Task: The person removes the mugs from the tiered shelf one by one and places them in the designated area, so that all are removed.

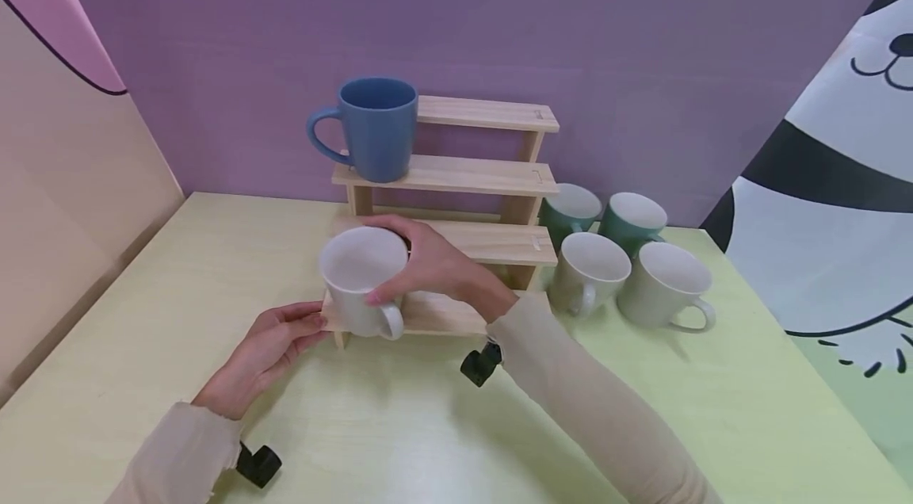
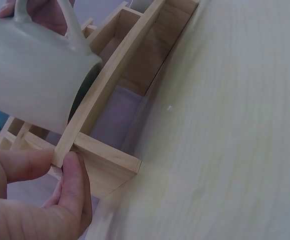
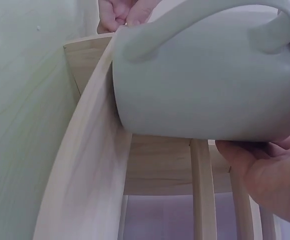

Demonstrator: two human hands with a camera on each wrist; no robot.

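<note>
A wooden step rack (image 1: 492, 244) with several tiers stands on the table. My right hand (image 1: 438, 262) grips a white mug (image 1: 353, 290) by its upper body, thumb on the near side. The mug is upright at the left end of the lowest tier, its handle toward me and slightly right. In the right wrist view the mug's (image 3: 194, 80) base meets the board or nearly so; I cannot tell whether its full weight rests there. My left hand (image 1: 274, 345) pinches the left end of that lowest board (image 2: 97, 100) between thumb and fingers.
A blue mug (image 1: 381, 135) stands on the left of an upper tier, handle to the left. Right of the rack are two white mugs (image 1: 588, 274) in front and two green mugs (image 1: 631, 223) with pale insides behind. A purple wall (image 1: 642, 52) rises behind the table.
</note>
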